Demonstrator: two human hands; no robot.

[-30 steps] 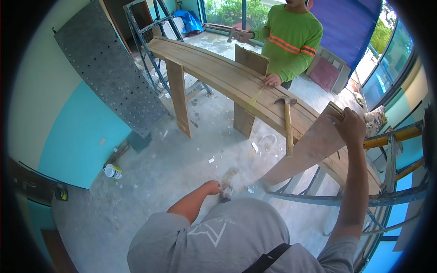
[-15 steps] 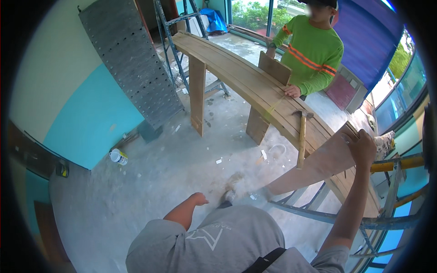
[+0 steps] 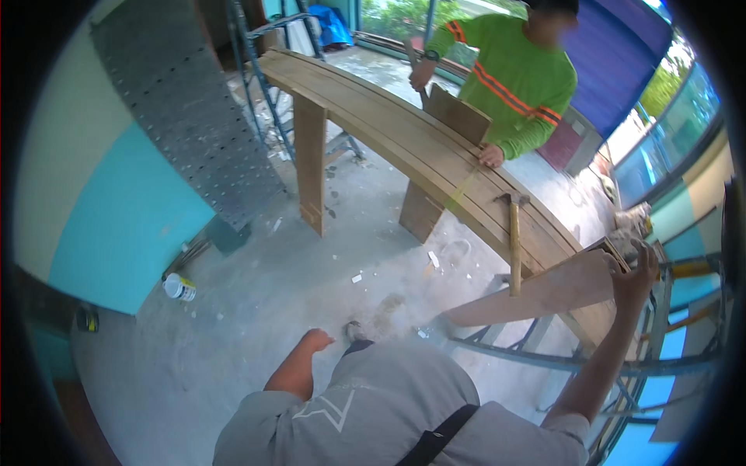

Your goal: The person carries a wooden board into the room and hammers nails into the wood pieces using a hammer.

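My right hand (image 3: 633, 276) grips the upper end of a short wooden board (image 3: 536, 293), set across the near end of a long plank structure (image 3: 365, 113). The board's other end juts toward me over the edge. Low over the floor, my left hand (image 3: 317, 340) has its fingers curled; what is in them, if anything, is hidden. A claw hammer (image 3: 514, 241) lies on the long planks, its wooden handle overhanging the near edge. Across the planks, a person in a green shirt (image 3: 509, 85) rests one hand (image 3: 491, 155) on the wood and holds a tool (image 3: 414, 66) in the other.
A stepladder (image 3: 268, 85) stands at the structure's far end; metal rungs (image 3: 575, 361) lie under its near end. Board legs (image 3: 311, 163) hang from the planks. A white tub (image 3: 179, 287) and scattered debris (image 3: 357, 277) are on the floor. A perforated grey panel (image 3: 186, 101) leans at left.
My view has shifted, and the short board lies flatter, with my right hand's fingers more spread at its end. The other person has raised a tool beside the upright board.
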